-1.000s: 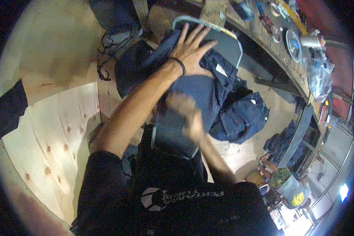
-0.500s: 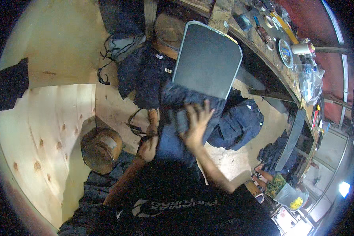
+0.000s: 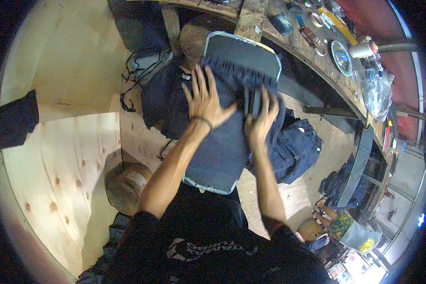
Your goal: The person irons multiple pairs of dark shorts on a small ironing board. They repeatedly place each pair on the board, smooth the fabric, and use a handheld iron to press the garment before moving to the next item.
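Observation:
A dark navy garment (image 3: 220, 149) with a gathered, elastic-looking waistband is drawn over a long, flat dark board (image 3: 241, 49). The board's far end shows beyond the waistband, and its pale near edge pokes out by my lap. My left hand (image 3: 206, 102) lies open on the cloth's left side, fingers spread just below the waistband. On the right side, my right hand (image 3: 264, 116) rests on the garment with fingers stretched out and slightly blurred. Another pile of dark garments (image 3: 168, 97) lies left of the board, and a further dark garment (image 3: 298, 149) lies right of it.
A wooden workbench (image 3: 312, 61) with tape rolls, tools and a plate runs along the far right. Round brown drums (image 3: 128, 184) stand at the left and behind the board. Plywood panels (image 3: 71, 161) wall the left side. Another person (image 3: 357, 232) is at lower right.
The garment has been pulled further along the board toward me, covering much more of it. My left hand has moved from the near left side up onto the cloth; my right has shifted right.

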`<state>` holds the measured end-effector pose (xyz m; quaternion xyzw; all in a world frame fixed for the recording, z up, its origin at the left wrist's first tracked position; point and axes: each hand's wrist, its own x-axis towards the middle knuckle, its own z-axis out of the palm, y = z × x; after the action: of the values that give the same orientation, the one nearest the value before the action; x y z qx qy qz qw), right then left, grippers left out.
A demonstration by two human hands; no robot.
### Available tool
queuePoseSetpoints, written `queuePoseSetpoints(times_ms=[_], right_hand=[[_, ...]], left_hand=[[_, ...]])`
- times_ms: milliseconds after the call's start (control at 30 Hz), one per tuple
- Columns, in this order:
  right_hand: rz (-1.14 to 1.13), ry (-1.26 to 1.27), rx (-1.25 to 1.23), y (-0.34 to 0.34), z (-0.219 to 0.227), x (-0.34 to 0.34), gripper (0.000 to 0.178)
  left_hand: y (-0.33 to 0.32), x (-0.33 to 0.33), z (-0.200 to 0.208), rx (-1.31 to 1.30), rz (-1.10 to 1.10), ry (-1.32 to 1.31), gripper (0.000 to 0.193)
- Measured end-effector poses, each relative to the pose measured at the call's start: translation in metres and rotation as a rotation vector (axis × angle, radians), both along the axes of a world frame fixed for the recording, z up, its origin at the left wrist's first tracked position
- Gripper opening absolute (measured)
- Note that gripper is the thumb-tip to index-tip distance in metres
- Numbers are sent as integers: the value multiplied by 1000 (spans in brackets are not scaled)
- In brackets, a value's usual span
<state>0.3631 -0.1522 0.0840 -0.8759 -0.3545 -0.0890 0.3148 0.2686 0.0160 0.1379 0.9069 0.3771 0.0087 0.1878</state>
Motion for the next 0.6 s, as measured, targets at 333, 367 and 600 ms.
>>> queuePoseSetpoints(times_ms=[333, 367, 600], right_hand=[[548, 621, -108, -23, 82, 4, 60], [585, 654, -40, -23, 84, 9, 64], [688, 690, -19, -17, 64, 37, 62]], left_hand=[[57, 93, -41, 170, -293, -336, 158], [55, 95, -40, 179, -272, -320, 160], [55, 103, -41, 188, -205, -287, 155]])
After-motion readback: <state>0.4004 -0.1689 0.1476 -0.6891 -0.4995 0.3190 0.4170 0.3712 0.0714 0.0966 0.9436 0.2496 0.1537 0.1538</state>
